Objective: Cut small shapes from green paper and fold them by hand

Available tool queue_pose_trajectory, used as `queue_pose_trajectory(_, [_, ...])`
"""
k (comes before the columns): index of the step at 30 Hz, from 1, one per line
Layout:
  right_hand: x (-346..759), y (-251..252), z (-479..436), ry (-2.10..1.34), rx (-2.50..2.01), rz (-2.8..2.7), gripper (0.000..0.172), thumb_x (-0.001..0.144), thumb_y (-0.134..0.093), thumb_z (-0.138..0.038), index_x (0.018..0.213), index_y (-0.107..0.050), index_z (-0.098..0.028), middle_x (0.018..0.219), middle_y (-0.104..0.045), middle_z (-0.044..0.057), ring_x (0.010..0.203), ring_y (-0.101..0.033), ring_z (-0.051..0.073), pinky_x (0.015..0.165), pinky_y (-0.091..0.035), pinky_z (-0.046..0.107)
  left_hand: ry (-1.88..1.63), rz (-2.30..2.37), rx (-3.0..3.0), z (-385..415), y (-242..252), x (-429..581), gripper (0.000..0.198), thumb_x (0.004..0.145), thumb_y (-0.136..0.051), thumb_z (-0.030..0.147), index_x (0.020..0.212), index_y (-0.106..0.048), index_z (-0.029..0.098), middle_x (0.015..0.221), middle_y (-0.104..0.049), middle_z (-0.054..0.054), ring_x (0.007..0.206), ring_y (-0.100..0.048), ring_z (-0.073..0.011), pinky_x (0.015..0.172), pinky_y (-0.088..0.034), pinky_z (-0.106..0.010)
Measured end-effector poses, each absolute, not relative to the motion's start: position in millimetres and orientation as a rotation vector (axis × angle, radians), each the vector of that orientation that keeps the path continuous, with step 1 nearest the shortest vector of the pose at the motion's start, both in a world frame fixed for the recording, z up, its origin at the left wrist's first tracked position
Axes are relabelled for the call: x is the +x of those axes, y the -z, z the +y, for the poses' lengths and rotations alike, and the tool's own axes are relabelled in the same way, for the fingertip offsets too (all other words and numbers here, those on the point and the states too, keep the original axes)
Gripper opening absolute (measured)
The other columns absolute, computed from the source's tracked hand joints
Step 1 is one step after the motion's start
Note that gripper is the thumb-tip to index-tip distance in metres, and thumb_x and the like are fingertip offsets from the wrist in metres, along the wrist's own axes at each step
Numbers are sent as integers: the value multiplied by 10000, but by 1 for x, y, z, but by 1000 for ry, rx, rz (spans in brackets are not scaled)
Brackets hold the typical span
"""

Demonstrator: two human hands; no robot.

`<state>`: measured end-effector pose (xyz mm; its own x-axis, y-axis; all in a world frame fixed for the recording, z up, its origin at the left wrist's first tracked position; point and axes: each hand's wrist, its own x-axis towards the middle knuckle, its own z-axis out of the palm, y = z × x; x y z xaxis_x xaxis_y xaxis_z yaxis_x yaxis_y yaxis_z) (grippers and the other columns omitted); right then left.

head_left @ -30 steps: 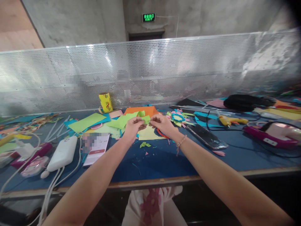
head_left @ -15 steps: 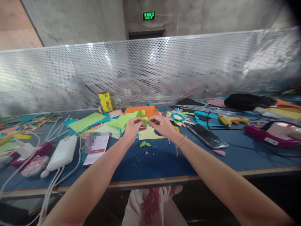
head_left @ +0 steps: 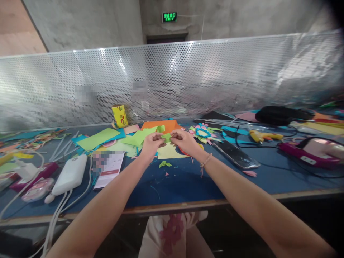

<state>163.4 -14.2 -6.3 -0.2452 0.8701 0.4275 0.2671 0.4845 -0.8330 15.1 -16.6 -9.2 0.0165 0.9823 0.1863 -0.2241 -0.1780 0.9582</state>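
Between my two hands is a small piece of green paper (head_left: 167,138), pinched at its left edge by my left hand (head_left: 152,144) and at its right by my right hand (head_left: 185,142). Both hands hover over a pale yellow sheet (head_left: 172,152). Under the fingers of my right hand a bit of something red shows, mostly hidden. A folded scrap of green paper (head_left: 165,164) lies on the blue table nearer to me. Just right of my right hand sits a paper flower (head_left: 202,132) in blue, pink and cream.
A phone with a lit screen (head_left: 110,170) and a white power bank (head_left: 70,174) lie at left. To the right are a dark phone (head_left: 236,154), a yellow glue gun (head_left: 264,136) and a purple power strip (head_left: 309,154). Coloured sheets and a perforated metal screen (head_left: 172,79) stand behind.
My hands stay in nearly the same place, still pinching the green paper, which now shows flatter between the fingers. The whole view has shifted very slightly.
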Motion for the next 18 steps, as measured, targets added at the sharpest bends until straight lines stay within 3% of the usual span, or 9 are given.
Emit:
queue_pose_trajectory(4, [164, 7, -13, -952, -918, -1702, 138, 680, -524, -201, 814, -544, -178, 671, -600, 7, 575, -597, 121, 551, -474, 258, -1411, 918, 1257, -17, 10, 14, 140, 519, -639, 131, 653, -600, 138, 588, -562, 18, 579, -527, -80, 630, -481, -259])
queue_pose_trajectory(12, [163, 10, -10, -1216, -807, -1486, 111, 612, -531, -142, 708, -580, -171, 595, -590, -26, 539, -559, 82, 618, -482, 257, -1311, 801, 1160, -21, 8, 15, 84, 526, -616, 123, 609, -605, 131, 624, -617, -19, 596, -574, -103, 660, -476, -273])
queue_pose_trajectory(18, [162, 7, -13, -1160, -836, -1540, 118, 696, -549, -281, 711, -589, -171, 706, -622, 19, 632, -593, 106, 634, -501, 264, -1344, 832, 1157, -18, 10, 15, 111, 560, -648, 193, 618, -603, 109, 592, -597, -23, 575, -572, -107, 652, -485, -285])
